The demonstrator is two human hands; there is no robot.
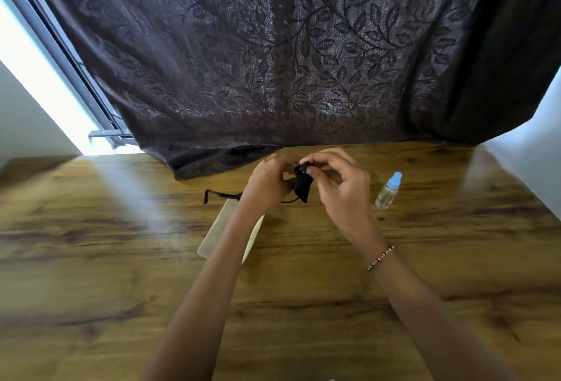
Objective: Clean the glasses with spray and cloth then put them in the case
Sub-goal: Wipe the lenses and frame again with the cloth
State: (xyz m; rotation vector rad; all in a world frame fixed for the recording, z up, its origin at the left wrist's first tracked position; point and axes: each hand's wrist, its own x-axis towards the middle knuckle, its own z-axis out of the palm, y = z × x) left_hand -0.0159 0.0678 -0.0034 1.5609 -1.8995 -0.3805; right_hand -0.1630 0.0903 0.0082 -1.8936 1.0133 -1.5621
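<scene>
Above the wooden table (pixel 121 259), your left hand (pixel 267 180) grips the dark-framed glasses (pixel 223 195), and your right hand (pixel 337 186) pinches a black cloth (pixel 302 183) onto them. The clear blue-capped spray bottle (pixel 388 191) lies right; the pale flat case (pixel 209 241) sits beneath your left forearm.

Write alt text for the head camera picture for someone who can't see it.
Two hands, the left hand and the right hand, rub a black cloth over dark glasses above a wooden table. A cream case lies under the left forearm, and a small spray bottle with a blue cap stands to the right. A dark leaf-patterned curtain hangs behind.
</scene>
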